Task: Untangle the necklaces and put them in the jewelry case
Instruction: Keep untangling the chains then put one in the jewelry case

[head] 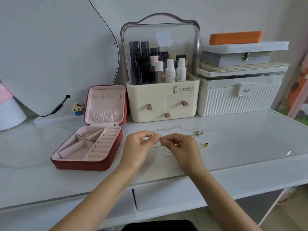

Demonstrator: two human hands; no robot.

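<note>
Both hands were raised just above the middle of the table (233,130), close together, working one knot. The left hand (138,147) pinched a rose-gold strand between thumb and forefinger; the right hand (181,147) pinched the adjoining strand at the same point. In my judgement this close, opposed hold was meant to draw the chains apart at the snag without tightening it.

The tangled necklaces (164,150) hung in loose loops below the fingers and trailed right along the table. How many chains were in the tangle could not be counted; at least two tones showed, rose-gold and silver. Two ends lay free beyond the right hand: one silver pendant (199,133) and one gold bead (206,144), both resting on the table, apart from each other.

One jewelry case (86,147), red outside and pink inside, stood open toward the left side of the table, its lid upright, no necklace in it. Its place beside the left hand likely served a short transfer.

Along the back edge stood one cosmetics organiser (163,100) with three drawers, and one white ribbed box (238,100) carrying stacked items.
</note>
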